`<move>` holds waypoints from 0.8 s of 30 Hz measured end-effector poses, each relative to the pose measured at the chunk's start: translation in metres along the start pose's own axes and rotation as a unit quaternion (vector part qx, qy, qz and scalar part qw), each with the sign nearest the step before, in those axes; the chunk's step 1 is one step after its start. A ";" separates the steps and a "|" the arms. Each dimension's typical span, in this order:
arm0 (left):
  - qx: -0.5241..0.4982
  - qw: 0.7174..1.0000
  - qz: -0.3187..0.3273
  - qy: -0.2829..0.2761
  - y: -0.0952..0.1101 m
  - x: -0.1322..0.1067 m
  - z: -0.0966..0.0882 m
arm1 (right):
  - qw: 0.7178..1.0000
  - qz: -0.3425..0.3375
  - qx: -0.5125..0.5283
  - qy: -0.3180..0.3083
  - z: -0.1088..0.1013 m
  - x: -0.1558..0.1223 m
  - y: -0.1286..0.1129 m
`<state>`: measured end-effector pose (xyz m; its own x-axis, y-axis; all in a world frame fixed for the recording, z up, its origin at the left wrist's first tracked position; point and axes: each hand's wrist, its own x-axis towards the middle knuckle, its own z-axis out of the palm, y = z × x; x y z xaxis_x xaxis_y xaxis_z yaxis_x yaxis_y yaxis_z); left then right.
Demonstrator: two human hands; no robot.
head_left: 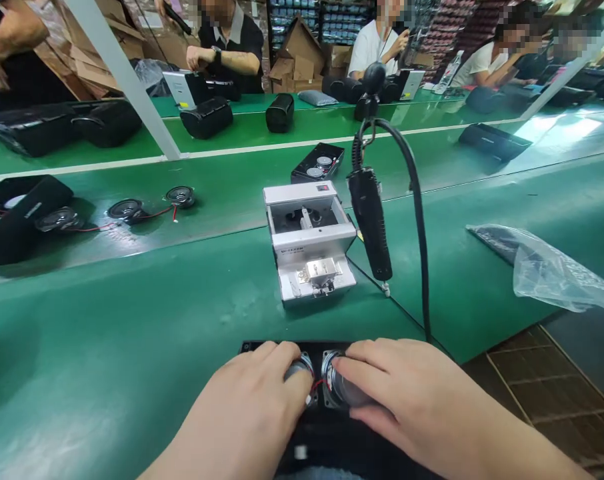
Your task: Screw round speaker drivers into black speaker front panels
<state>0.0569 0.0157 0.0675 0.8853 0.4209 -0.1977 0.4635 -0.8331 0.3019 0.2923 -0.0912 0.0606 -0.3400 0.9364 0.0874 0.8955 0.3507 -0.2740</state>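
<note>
left hand (249,403): bare, seen from the back, smooth rounded knuckles, fingers (277,363) uncovered to the tips
right hand (407,393): bare as well, broad back, fingers (367,373) uncovered, thumb on the near side of the grip
left forearm (192,460): bare behind the grip, down to the picture's lower edge
right forearm (522,453): bare likewise
nails: too small to judge
</note>
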 end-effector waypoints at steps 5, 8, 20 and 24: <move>0.005 0.998 0.017 -0.061 -0.001 0.007 0.001 | 0.999 -0.021 -0.027 0.004 0.005 0.002 0.001; 0.036 0.993 0.067 -0.095 -0.006 0.011 0.000 | 0.999 -0.032 -0.033 0.009 0.010 0.001 0.001; 0.060 0.990 0.117 0.046 -0.020 -0.001 0.013 | 0.996 -0.057 -0.066 0.021 0.020 -0.005 0.008; 0.064 0.988 0.117 0.076 -0.017 0.003 0.009 | 0.996 -0.046 -0.070 0.022 0.017 -0.001 0.004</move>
<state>0.0514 0.0282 0.0530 0.9678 0.2515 0.0096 0.2445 -0.9488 0.2000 0.2915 -0.0911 0.0431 -0.4115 0.8992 0.1488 0.8937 0.4301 -0.1278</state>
